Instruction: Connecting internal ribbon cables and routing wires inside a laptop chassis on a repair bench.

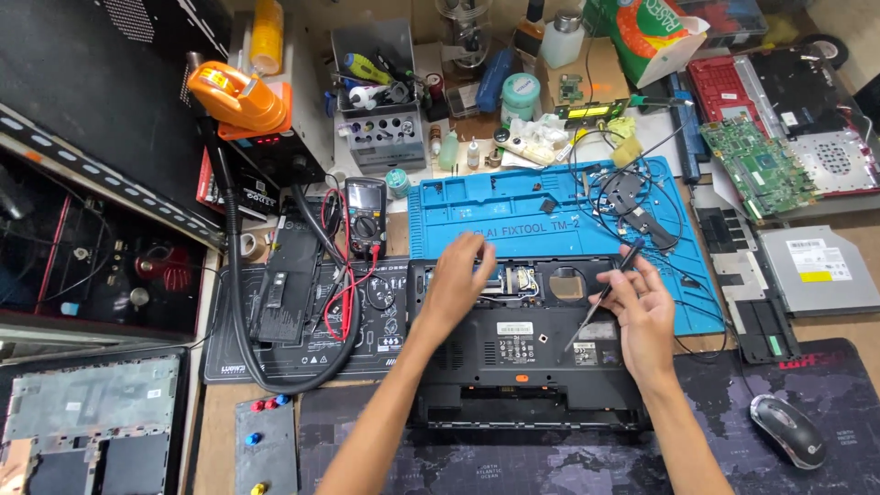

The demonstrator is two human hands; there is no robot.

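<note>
A black laptop base lies upside down in front of me, its upper bays open and showing metal parts. My left hand rests on its upper left part, fingers spread over the open bay. My right hand holds a thin black screwdriver, its tip pointing down at the laptop's underside near a sticker. A blue repair mat lies under and behind the laptop, with a tangle of black cables and a small part on it.
A multimeter with red leads and a black battery lie at the left. An orange-headed tool and a grey tool rack stand behind. A green circuit board, an optical drive and a mouse lie at the right.
</note>
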